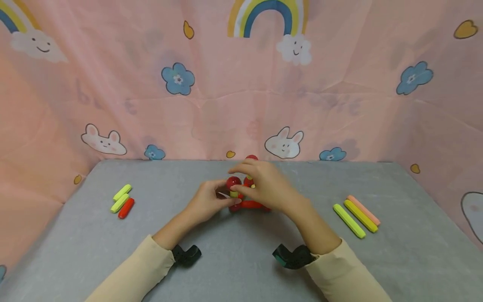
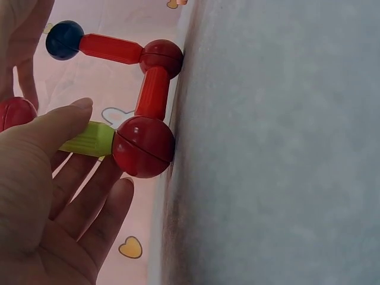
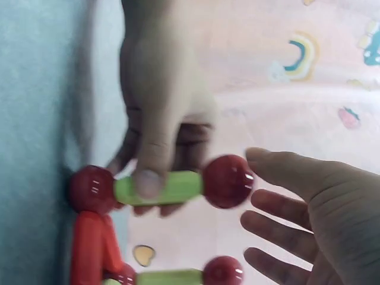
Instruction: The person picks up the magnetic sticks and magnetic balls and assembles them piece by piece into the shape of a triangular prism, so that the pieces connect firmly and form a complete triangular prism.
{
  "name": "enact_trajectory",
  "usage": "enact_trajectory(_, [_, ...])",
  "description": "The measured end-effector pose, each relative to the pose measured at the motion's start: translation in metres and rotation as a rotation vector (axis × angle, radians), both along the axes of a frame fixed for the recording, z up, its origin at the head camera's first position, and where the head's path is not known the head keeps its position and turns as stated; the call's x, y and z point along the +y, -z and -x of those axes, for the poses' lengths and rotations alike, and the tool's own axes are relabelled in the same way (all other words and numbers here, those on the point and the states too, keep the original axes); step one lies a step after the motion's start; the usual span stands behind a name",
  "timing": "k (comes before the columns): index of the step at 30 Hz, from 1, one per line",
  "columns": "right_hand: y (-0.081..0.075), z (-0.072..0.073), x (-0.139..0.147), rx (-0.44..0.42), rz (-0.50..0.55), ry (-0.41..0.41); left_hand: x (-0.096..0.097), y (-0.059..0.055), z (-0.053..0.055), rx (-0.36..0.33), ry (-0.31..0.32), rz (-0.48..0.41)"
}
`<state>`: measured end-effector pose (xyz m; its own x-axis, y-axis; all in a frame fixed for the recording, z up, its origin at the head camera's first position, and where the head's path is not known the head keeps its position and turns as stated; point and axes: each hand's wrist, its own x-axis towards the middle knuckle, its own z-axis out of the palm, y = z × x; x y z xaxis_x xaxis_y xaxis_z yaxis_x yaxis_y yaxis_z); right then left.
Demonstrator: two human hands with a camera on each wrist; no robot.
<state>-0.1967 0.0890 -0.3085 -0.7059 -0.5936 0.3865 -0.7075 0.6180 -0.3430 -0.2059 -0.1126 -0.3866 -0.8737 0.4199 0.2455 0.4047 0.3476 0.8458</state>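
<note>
A small frame of magnetic rods and balls stands mid-table. My left hand (image 1: 205,201) pinches an upright yellow-green rod (image 3: 166,188) between thumb and fingers. Atop that rod is a red ball (image 1: 233,183); at its foot sits another red ball (image 2: 143,146) on the table. Red rods (image 1: 250,204) run from the foot ball along the tabletop. My right hand (image 1: 269,184) is beside the top ball, fingers spread, thumb close to it; whether they touch I cannot tell. Farther back are a second yellow-green rod (image 3: 169,277) with a red ball (image 3: 222,272), and a dark blue ball (image 2: 64,40).
On the left lie two short yellow-green rods (image 1: 120,202) and a short red rod (image 1: 126,208). Three longer rods lie on the right: yellow-green (image 1: 349,221), yellow (image 1: 361,215) and pink (image 1: 364,210). A pink patterned cloth (image 1: 226,113) hangs behind the grey table (image 1: 241,264).
</note>
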Motion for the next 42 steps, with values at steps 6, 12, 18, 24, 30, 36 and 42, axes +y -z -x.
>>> enact_trajectory(6, [-0.009,0.002,0.021,-0.041,0.164,0.033,0.001,0.000,0.000,-0.006,-0.012,0.016])
enact_trajectory(12, [-0.019,0.001,0.049,-0.068,0.236,0.110,0.001,0.000,-0.002,-0.025,-0.016,0.025])
enact_trajectory(18, [-0.026,-0.010,0.088,-0.120,0.223,0.251,0.000,-0.002,-0.002,-0.040,-0.029,0.059])
enact_trajectory(24, [-0.030,-0.026,0.128,-0.126,0.180,0.322,-0.004,-0.007,-0.002,-0.041,-0.047,0.074])
enact_trajectory(30, [-0.023,-0.038,0.161,-0.110,0.102,0.369,-0.008,-0.017,-0.002,0.009,-0.042,0.050])
enact_trajectory(36, [-0.002,-0.044,0.187,-0.180,0.003,0.436,-0.011,-0.022,-0.002,0.075,-0.034,0.039])
enact_trajectory(42, [0.017,-0.036,0.204,-0.285,-0.146,0.462,-0.009,-0.024,-0.004,0.074,-0.013,0.020])
